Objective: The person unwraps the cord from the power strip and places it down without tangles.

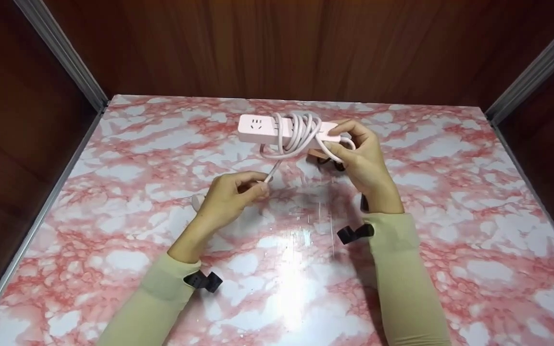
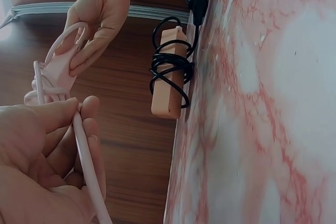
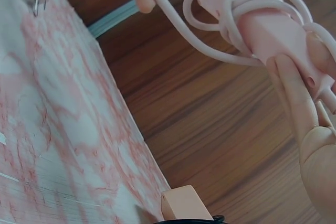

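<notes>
Crosswise, power strip (image 1: 265, 129) points left; right hand (image 1: 366, 158) grips end, left hand (image 1: 226, 197) pinches cord (image 2: 87, 161).

I watched right hand (image 1: 366, 161) grip pink strip (image 1: 265, 135) aloft | pale cord (image 1: 300, 133) was wound round it | left hand (image 1: 231, 196) pinched pale cord's loose length | orange block (image 1: 316, 153), black cord (image 1: 339, 166) showed partly behind

Plug (image 1: 196, 201) partly hidden behind left hand (image 1: 227, 196), pink strip (image 1: 287, 128) partly under cord (image 3: 206, 50); orange strip (image 3: 185, 203) cropped in right wrist view
</notes>
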